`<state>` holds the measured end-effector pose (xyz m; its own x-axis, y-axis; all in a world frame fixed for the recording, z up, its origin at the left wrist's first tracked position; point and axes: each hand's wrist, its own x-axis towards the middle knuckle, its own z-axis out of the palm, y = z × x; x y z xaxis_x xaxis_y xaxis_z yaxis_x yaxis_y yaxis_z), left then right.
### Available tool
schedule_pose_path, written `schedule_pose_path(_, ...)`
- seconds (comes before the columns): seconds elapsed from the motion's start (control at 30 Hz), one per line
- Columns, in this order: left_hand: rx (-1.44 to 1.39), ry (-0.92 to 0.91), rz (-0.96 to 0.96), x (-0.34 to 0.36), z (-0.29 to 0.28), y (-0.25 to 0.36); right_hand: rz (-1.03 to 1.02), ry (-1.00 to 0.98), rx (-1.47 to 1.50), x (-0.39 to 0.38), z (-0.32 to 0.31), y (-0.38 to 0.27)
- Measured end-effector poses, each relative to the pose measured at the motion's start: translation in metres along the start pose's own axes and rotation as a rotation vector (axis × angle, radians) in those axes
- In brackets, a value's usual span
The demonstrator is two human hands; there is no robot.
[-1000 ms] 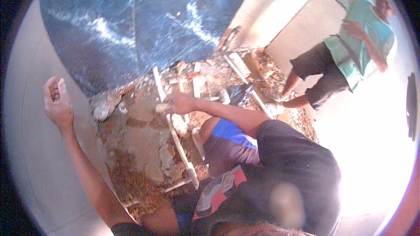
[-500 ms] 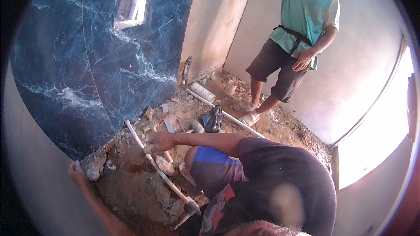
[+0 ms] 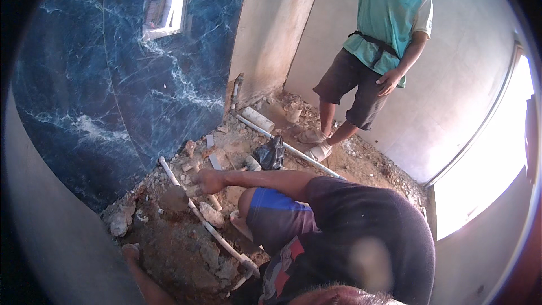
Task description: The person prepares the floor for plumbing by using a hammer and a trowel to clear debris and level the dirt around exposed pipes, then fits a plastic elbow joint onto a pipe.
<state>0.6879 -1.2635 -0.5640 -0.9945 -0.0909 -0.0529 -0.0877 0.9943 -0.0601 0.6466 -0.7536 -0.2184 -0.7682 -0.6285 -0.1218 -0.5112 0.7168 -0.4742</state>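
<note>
My right hand (image 3: pixel 210 182) is closed round the pale handle of a trowel (image 3: pixel 174 198). The trowel's dull, dirt-coloured blade is over the dug soil, beside a white pipe (image 3: pixel 199 213) that runs across the ground. At the lower left, my left hand (image 3: pixel 131 250) is low by the foot of the grey wall, just below a large broken lump of rubble (image 3: pixel 119 221). Its fingers look bunched, but they are too small and dim to make out. My bent knee in blue and dark shorts (image 3: pixel 276 209) is right of the pipe.
Another person (image 3: pixel 389 28) in a turquoise shirt stands at the back right. A second white pipe (image 3: pixel 293 151) crosses the rubble past a black plastic bag (image 3: pixel 270 153). A mallet (image 3: pixel 252 163) lies nearby. Blue marbled panels (image 3: pixel 101 79) cover the left wall.
My left hand has come down from the wall, moving right and toward me. The trowel's blade, smeared before, now shows more clearly, with my right hand still on it.
</note>
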Motion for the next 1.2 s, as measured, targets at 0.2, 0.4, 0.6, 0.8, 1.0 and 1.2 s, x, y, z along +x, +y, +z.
schedule_pose_path(0.2,-0.099,0.366,0.132,0.014,0.024,-0.027,-0.038,0.018,-0.043,0.002,-0.009,-0.013)
schedule_pose_path(0.4,-0.304,0.113,0.139,0.029,-0.008,0.065,0.116,0.003,0.021,-0.036,-0.015,0.013)
schedule_pose_path(0.6,-0.243,0.413,0.286,0.041,-0.030,0.020,0.187,0.025,-0.100,0.000,-0.020,0.012)
schedule_pose_path(0.8,-0.654,0.113,0.222,0.025,-0.137,0.139,0.296,0.277,0.018,-0.059,-0.034,0.031)
schedule_pose_path(1.0,-0.311,0.057,0.093,0.061,-0.055,0.055,0.105,0.249,0.060,-0.041,-0.055,-0.017)
schedule_pose_path(1.2,-0.212,0.036,0.085,0.046,0.015,0.043,0.371,0.266,0.065,-0.061,-0.055,-0.003)
